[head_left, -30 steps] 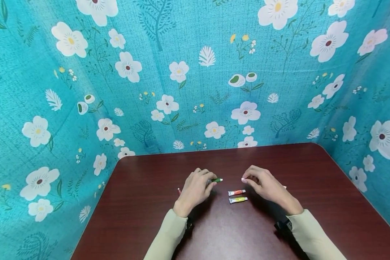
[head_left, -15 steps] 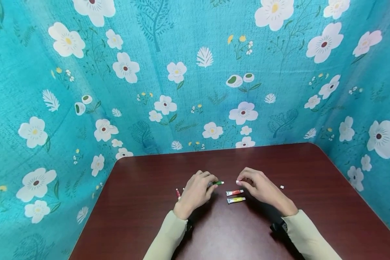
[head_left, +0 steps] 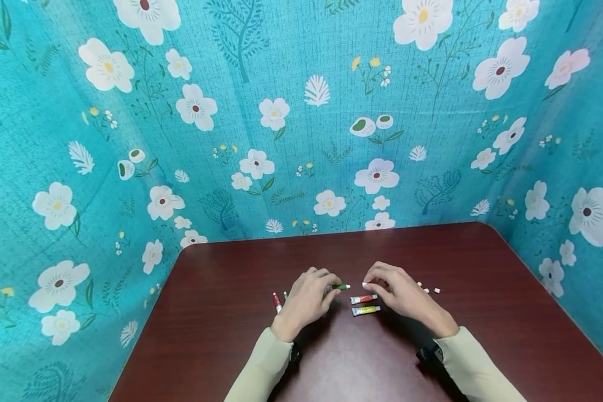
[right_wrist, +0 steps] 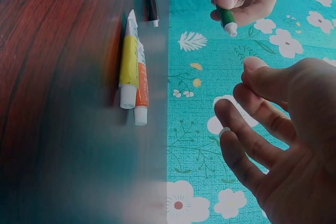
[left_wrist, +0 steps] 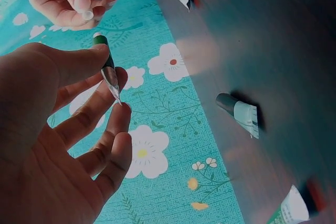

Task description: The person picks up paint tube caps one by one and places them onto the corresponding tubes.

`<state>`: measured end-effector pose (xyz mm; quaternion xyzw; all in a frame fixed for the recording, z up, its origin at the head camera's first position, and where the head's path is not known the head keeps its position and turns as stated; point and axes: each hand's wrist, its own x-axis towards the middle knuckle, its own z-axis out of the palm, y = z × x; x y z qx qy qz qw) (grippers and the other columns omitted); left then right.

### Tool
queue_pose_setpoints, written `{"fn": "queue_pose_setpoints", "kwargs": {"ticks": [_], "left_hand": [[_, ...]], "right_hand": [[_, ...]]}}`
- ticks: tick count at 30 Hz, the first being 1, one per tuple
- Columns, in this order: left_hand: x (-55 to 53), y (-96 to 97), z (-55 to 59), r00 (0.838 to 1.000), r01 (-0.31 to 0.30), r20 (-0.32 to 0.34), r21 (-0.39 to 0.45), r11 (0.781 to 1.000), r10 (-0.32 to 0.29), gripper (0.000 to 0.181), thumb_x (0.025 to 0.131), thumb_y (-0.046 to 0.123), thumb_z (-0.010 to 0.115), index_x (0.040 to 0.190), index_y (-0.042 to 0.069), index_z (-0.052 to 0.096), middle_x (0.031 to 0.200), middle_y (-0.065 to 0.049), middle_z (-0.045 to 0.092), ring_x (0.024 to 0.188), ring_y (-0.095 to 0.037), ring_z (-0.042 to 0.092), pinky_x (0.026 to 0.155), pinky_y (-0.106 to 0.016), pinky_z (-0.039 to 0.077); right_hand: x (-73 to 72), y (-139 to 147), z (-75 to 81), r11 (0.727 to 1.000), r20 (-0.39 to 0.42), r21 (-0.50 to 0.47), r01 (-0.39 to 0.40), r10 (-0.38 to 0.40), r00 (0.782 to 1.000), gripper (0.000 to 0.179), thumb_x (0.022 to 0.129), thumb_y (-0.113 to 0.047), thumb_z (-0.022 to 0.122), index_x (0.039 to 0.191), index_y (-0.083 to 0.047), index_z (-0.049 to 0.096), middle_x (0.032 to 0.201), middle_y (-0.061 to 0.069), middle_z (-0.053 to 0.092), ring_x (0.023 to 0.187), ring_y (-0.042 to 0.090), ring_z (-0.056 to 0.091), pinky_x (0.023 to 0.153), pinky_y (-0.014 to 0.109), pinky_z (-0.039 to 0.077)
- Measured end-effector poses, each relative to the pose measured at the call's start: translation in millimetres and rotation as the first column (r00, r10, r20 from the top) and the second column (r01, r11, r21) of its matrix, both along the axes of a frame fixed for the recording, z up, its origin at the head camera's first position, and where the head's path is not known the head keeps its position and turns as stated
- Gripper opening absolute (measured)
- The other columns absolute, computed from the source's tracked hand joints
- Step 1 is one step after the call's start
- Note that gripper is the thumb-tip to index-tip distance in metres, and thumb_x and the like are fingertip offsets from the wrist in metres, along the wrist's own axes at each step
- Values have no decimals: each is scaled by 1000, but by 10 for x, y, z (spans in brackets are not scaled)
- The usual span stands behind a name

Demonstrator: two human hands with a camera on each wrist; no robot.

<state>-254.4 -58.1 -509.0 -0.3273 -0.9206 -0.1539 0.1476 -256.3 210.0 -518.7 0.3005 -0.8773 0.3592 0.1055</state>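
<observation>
My left hand (head_left: 309,296) pinches a small green paint tube (right_wrist: 227,19) between thumb and fingers, its white nozzle pointing toward the right hand. In the left wrist view the silvery crimped end of the tube slants down past the fingers. Facing it, my right hand (head_left: 402,290) holds a small white cap (left_wrist: 88,15) at the thumb and fingertips. A short gap separates cap and nozzle. Just below the two hands, an orange-red paint tube (head_left: 364,299) and a yellow one (head_left: 365,311) lie side by side on the table.
Beyond the right hand lie several loose white caps (head_left: 436,291). Left of the left hand are a dark red tube (head_left: 277,302) and others, including a dark tube (left_wrist: 239,113) and a green-and-white tube (left_wrist: 291,208). A blue flowered cloth (head_left: 301,139) hangs behind the table.
The hands have drawn closer together, narrowing the gap between the cap and the green tube. More loose caps show beside the right hand, and more of the tubes beside the left.
</observation>
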Motion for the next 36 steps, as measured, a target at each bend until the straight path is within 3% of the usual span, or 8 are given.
{"fn": "queue_pose_setpoints", "kwargs": {"ticks": [12, 17, 23, 36], "left_hand": [[4, 14, -28, 1000, 13, -21, 10, 1000, -13, 13, 101, 27, 77, 112, 20, 80, 106, 7, 75, 88, -13, 61, 79, -27, 56], [-4, 18, -30, 1000, 8, -28, -8, 1000, -8, 14, 103, 29, 74, 113, 21, 79, 108, 7, 76, 91, -13, 64, 82, -29, 57], [-5, 15, -13, 1000, 6, -28, -27, 1000, -6, 15, 104, 30, 73, 115, 21, 79, 109, 7, 76, 92, -13, 64, 83, -29, 57], [10, 45, -17, 999, 21, -26, -17, 1000, -21, 15, 103, 29, 75, 114, 21, 80, 109, 7, 76, 91, -12, 63, 82, -26, 55]], "right_hand": [[30, -34, 5, 1000, 43, 26, 7, -8, 999, 10, 97, -11, 80, 101, -19, 77, 98, -14, 64, 85, 1, 63, 76, 24, 59], [28, -42, -5, 1000, -11, 18, -7, 7, 1000, 14, 96, -10, 80, 99, -22, 75, 97, -13, 65, 85, 0, 64, 73, 25, 58], [20, -62, -8, 999, -31, 10, -38, 38, 999, 8, 97, -8, 79, 100, -15, 76, 97, -11, 65, 86, 1, 64, 73, 24, 58], [27, -80, -21, 999, -9, 18, -43, 43, 999, 14, 96, -8, 80, 97, -21, 74, 98, -13, 64, 80, -1, 61, 72, 23, 57]]}}
